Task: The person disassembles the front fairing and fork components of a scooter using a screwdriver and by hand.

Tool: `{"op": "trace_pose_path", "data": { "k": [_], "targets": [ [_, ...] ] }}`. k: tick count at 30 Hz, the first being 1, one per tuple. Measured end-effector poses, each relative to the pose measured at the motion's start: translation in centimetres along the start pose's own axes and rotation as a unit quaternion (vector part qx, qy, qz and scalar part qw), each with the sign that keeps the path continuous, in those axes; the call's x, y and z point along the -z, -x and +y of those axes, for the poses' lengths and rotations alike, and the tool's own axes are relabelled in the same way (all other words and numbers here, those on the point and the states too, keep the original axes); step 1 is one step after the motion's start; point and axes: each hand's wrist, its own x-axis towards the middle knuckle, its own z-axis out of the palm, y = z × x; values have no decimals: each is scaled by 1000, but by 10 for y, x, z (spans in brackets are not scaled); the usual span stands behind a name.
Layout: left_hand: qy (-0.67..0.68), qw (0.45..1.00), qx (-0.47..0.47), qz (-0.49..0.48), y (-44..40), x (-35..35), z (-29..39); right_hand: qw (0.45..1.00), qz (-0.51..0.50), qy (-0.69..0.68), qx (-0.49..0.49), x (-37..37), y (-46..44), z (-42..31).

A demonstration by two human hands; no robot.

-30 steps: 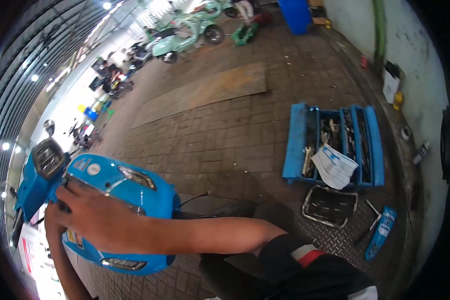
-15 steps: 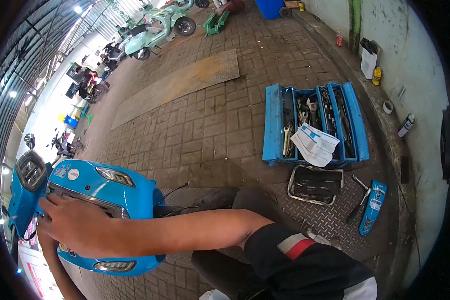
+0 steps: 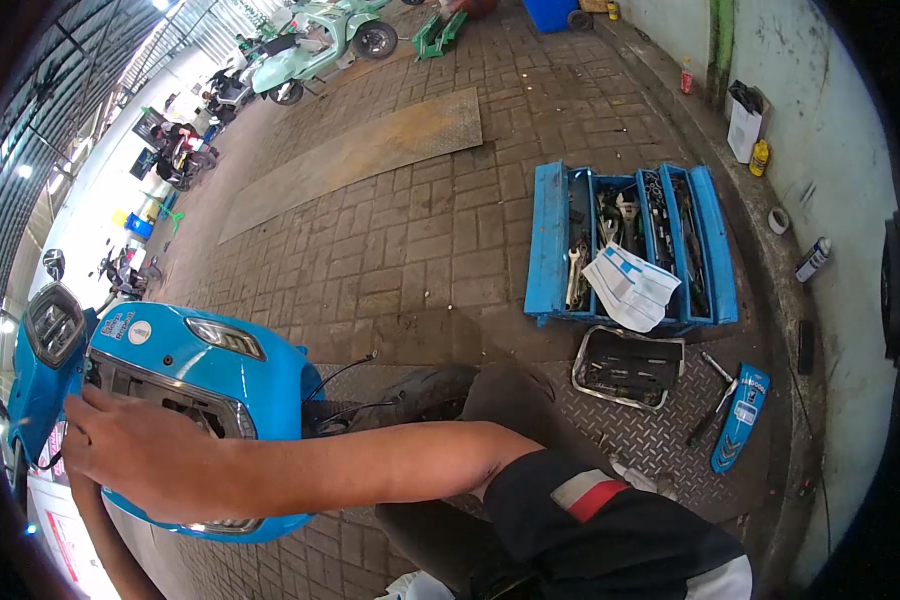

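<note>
A blue scooter (image 3: 275, 375) stands at the left with its front toward me, and its front panel has an open recess (image 3: 185, 395) in the middle. My right hand (image 3: 145, 455) lies across this recess, near the joint below the headlight (image 3: 55, 325). Its fingers are curled together, and whatever they grip is hidden behind them. My left hand (image 3: 80, 485) comes in from below and is mostly covered by my right hand, so its fingers do not show. Dark cables (image 3: 345, 370) stick out beside the front panel.
An open blue toolbox (image 3: 548, 245) holds wrenches, with a paper sheet (image 3: 630, 288) on top. Near it lie a dark tray (image 3: 577, 375), a wrench-like tool (image 3: 715, 410) and a blue trim piece (image 3: 741, 420). Bottles and a spray can (image 3: 813, 260) line the wall. Scooters (image 3: 315, 55) stand farther off.
The view has shifted slightly, with the scooter a little farther left and up. My right hand has moved slightly left and down, and more of the recess shows.
</note>
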Motion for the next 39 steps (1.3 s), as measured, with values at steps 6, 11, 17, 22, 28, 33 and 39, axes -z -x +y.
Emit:
{"op": "trace_pose_path", "data": {
  "k": [6, 11, 17, 22, 28, 33, 39],
  "targets": [
    [-5, 1000, -3, 0, 3, -3, -6, 991, -124, 20, -51, 24, -3, -11],
    [-7, 1000, -4, 1, 5, -7, -6, 987, -112, 48, -105, 11, 0, -15],
    [-9, 1000, -4, 6, 8, -11, -8, 995, -90, 32, -33, 10, 4, -7],
    [-11, 1000, -5, 9, 7, -15, -9, 933, -204, -61, -289, 26, -1, -13],
    [-18, 1000, -5, 15, 6, -19, -11, 997, -72, 2, 21, 35, 6, -13],
    [-29, 999, -4, 17, 9, -23, -23, 981, -125, 9, -147, 11, 10, -13],
    [-48, 999, 4, 17, 6, -29, -35, 937, -204, 30, -281, 33, 1, -21]
  ]
}}
